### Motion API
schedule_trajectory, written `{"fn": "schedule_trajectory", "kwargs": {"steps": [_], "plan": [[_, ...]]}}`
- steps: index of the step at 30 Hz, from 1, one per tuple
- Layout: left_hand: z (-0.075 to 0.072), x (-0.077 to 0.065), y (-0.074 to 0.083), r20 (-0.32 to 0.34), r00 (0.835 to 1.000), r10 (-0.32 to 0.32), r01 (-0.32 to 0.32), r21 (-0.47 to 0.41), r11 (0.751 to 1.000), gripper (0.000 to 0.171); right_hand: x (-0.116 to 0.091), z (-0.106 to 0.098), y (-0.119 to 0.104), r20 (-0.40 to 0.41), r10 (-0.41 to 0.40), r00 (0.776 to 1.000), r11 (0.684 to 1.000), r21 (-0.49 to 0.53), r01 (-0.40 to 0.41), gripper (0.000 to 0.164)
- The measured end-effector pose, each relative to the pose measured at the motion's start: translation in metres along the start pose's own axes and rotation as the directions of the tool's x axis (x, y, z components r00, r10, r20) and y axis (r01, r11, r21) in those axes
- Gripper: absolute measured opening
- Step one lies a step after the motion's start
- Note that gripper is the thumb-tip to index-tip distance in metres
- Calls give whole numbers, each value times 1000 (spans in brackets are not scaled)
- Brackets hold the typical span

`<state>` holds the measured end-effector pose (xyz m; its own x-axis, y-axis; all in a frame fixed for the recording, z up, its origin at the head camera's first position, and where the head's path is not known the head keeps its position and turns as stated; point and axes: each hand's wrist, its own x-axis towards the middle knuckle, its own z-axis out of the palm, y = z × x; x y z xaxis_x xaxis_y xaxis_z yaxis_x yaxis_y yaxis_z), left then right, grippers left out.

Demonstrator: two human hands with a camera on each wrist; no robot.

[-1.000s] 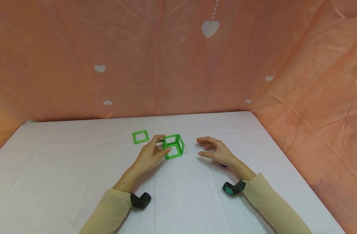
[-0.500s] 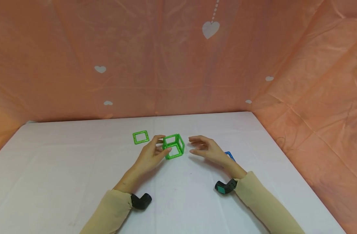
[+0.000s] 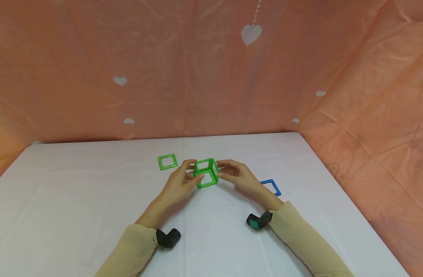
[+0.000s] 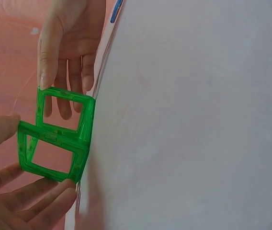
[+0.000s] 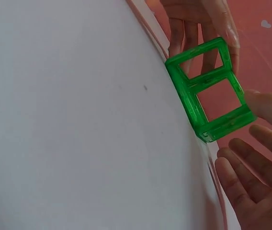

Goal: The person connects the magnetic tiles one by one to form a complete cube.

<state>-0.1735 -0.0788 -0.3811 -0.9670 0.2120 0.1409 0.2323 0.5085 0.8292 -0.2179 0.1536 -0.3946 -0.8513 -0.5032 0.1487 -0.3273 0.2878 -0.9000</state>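
Observation:
A see-through green cube (image 3: 207, 180) built of square magnetic tile frames stands at mid-table. My left hand (image 3: 178, 184) holds it from the left, thumb on the near side and fingers along the far side. My right hand (image 3: 240, 177) is at its right side. In the right wrist view the right thumb (image 5: 265, 106) meets the cube's edge, while the other fingers (image 5: 236, 179) stay loosely bent and apart from the tiles. The left thumb (image 4: 4, 129) lies against a corner of the green cube (image 4: 54, 132) in the left wrist view.
A loose green square tile (image 3: 160, 163) lies flat behind the left hand. A blue square tile (image 3: 277, 188) lies to the right, partly hidden by the right forearm. A white cloth covers the table (image 3: 76, 200); an orange curtain (image 3: 197, 77) with hearts rises along the back and right.
My right hand has moved left across the table up to the cube's right side, uncovering more of the blue tile. The left hand and the cube have stayed in place.

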Motion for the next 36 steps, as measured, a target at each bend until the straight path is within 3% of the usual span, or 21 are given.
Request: {"fn": "schedule_trajectory", "kwargs": {"steps": [23, 31, 36], "plan": [[-2, -1, -2, -23, 997, 72, -73, -53, 996, 48, 6, 3, -4, -2, -4, 1000, 1000, 0, 4, 38], [-3, -2, -1, -19, 998, 66, -67, -45, 997, 45, 7, 2, -5, -26, -32, 999, 999, -17, 32, 35], [-4, -3, -2, -37, 998, 51, -52, -23, 998, 43, 6, 3, -5, -68, 9, 998, 999, -44, -12, 33]]}}
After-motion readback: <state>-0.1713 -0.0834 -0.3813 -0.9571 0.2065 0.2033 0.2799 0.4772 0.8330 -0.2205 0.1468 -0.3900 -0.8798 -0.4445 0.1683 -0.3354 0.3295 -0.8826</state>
